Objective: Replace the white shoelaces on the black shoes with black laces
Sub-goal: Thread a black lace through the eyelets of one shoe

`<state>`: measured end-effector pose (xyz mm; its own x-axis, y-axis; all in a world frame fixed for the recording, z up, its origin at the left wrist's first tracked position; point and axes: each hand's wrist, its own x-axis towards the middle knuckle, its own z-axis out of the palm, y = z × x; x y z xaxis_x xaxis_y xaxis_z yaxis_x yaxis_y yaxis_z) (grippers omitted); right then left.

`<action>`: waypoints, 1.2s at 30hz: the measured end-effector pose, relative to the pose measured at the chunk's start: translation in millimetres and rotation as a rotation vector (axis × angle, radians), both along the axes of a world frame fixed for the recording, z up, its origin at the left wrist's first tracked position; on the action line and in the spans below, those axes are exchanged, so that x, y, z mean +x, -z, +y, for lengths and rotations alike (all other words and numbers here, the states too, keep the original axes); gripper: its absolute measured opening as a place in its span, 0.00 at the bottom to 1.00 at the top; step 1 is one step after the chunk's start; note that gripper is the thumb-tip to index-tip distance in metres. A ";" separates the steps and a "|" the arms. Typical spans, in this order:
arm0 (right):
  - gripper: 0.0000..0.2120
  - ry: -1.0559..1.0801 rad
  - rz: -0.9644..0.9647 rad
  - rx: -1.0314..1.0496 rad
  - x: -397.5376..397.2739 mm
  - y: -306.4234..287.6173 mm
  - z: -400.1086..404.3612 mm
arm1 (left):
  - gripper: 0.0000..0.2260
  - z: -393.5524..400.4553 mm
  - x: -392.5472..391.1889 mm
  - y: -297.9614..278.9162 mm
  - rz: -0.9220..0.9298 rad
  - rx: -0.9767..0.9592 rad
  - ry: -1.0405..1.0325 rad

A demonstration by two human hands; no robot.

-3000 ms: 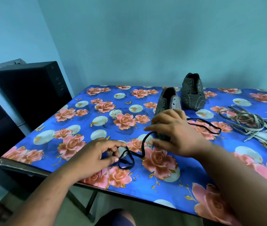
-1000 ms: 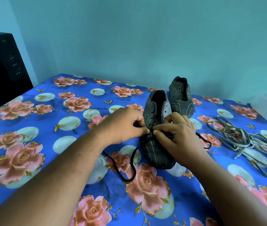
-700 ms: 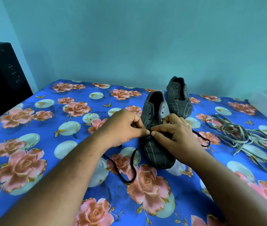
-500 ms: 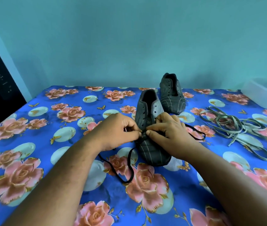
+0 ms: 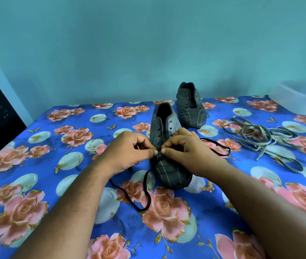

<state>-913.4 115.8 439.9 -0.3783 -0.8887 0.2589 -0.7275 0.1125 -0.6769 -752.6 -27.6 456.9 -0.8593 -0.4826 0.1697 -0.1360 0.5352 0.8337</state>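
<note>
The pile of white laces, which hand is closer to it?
Right. The right hand is on the near shoe, beside the white laces; the left hand is across the shoe, farther away.

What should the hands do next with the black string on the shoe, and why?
Probably pull the black lace through the lowest eyelets of the near shoe. Both the left hand and right hand pinch it at the toe end, the upper eyelets look empty, and long loops of lace lie slack on the table on both sides.
</note>
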 end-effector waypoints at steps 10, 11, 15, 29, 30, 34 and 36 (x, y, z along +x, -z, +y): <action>0.08 0.169 0.330 -0.172 -3.3 -3.9 0.6 | 0.14 4.0 -5.6 8.3 -0.040 -0.058 -0.020; 0.09 0.206 0.346 -0.226 -7.5 -6.2 1.0 | 0.14 3.3 -5.0 9.2 -0.048 -0.064 -0.030; 0.07 0.465 0.144 -0.437 -52.8 -12.8 8.0 | 0.14 2.1 -4.5 12.0 -0.044 -0.078 -0.017; 0.12 0.065 0.547 -0.147 -36.9 -5.2 10.2 | 0.20 -3.0 -4.1 15.6 -0.034 -0.057 0.025; 0.08 0.056 0.535 -0.165 -37.2 -3.8 10.5 | 0.20 -2.4 -4.3 15.2 -0.035 -0.051 0.034; 0.01 0.047 0.478 -0.187 -45.5 -2.9 12.1 | 0.16 -1.7 -4.2 15.5 -0.033 -0.029 0.047; 0.02 0.051 0.402 -0.217 -50.1 -5.1 12.4 | 0.14 -1.9 -4.5 16.3 -0.026 -0.032 0.055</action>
<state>-963.5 128.2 444.9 -0.2515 -0.7809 0.5718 -0.9343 0.0417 -0.3540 -757.1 -29.4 440.6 -0.8886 -0.4294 0.1610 -0.1275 0.5686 0.8127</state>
